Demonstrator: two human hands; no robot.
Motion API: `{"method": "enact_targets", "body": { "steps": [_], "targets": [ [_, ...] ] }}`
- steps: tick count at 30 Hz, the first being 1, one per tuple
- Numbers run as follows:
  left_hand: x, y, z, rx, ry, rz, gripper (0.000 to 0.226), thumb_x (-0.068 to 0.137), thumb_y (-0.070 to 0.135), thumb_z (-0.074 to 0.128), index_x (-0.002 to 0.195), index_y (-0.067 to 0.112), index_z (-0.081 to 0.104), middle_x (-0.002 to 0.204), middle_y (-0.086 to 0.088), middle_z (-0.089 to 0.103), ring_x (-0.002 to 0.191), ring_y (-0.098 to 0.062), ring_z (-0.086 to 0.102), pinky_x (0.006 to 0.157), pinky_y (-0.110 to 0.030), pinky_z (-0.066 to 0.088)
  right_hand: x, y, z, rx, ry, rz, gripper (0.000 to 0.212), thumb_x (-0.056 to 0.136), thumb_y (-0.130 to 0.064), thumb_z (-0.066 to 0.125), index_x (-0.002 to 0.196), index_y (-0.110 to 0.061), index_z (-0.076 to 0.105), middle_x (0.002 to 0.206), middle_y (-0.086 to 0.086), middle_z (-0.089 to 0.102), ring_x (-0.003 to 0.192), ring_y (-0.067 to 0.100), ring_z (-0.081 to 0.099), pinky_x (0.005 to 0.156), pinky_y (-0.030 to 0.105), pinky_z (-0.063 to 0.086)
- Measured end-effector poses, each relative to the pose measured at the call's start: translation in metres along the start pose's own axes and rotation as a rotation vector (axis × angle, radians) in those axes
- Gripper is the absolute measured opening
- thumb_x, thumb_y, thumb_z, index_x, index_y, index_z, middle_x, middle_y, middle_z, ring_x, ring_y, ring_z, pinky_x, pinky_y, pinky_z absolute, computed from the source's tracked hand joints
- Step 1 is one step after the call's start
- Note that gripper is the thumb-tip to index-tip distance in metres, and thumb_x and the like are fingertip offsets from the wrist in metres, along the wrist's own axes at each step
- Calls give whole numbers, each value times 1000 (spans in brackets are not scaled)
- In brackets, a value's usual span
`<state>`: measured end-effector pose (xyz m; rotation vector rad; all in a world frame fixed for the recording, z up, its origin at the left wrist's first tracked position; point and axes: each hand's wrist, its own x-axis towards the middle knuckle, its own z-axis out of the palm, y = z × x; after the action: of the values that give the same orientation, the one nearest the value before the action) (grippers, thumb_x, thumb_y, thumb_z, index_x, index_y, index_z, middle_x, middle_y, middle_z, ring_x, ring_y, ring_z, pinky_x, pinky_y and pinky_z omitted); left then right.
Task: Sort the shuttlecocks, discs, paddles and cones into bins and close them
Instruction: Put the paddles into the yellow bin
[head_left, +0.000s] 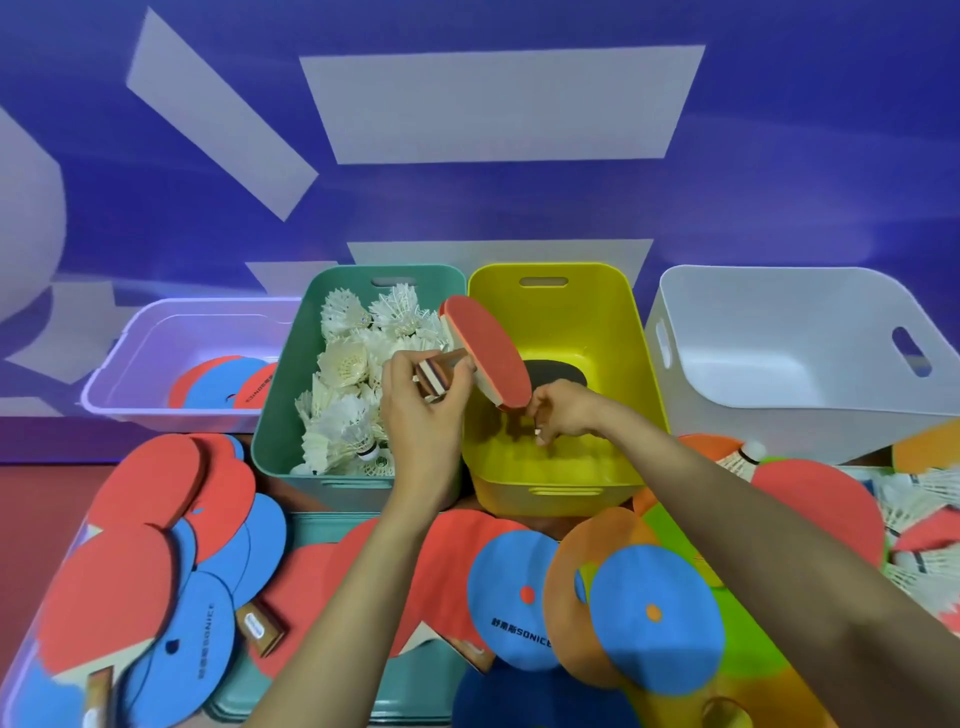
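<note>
My left hand (423, 400) grips the striped handle of a red-faced paddle (488, 353), whose blade tilts over the yellow bin (613, 332). A black paddle (558, 375) lies inside that bin. My right hand (563, 410) hangs over the yellow bin with curled fingers touching the paddle's lower edge. The teal bin (291, 395) holds several white shuttlecocks (345, 364). Red and blue discs (226, 384) lie in the pale lilac bin (130, 374). The white bin (779, 332) on the right shows nothing inside.
Loose discs in red, blue and orange (654, 618) and more paddles (119, 587) cover the near surface, on top of a teal lid (332, 525). More shuttlecocks (748, 457) lie at the right edge. A blue wall rises behind the bins.
</note>
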<state>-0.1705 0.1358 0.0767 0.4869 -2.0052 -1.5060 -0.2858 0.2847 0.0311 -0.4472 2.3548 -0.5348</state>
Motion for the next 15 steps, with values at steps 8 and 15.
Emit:
{"method": "enact_targets", "body": {
  "steps": [8, 15],
  "targets": [
    [-13, 1, 20, -25, -92, -42, 22, 79, 38, 66, 89, 26, 51, 100, -5, 59, 96, -19, 58, 85, -44, 48, -11, 7, 0, 379, 125, 185, 27, 90, 3, 47, 115, 4, 59, 110, 19, 62, 95, 27, 57, 81, 34, 48],
    [-8, 2, 49, -96, -155, -236, 24, 76, 33, 67, 87, 21, 50, 95, -8, 58, 92, -24, 56, 82, -36, 46, -29, -2, -31, 1278, 220, 226, 36, 93, -15, 57, 122, 4, 48, 108, 21, 55, 103, 31, 58, 89, 42, 49]
  ]
}}
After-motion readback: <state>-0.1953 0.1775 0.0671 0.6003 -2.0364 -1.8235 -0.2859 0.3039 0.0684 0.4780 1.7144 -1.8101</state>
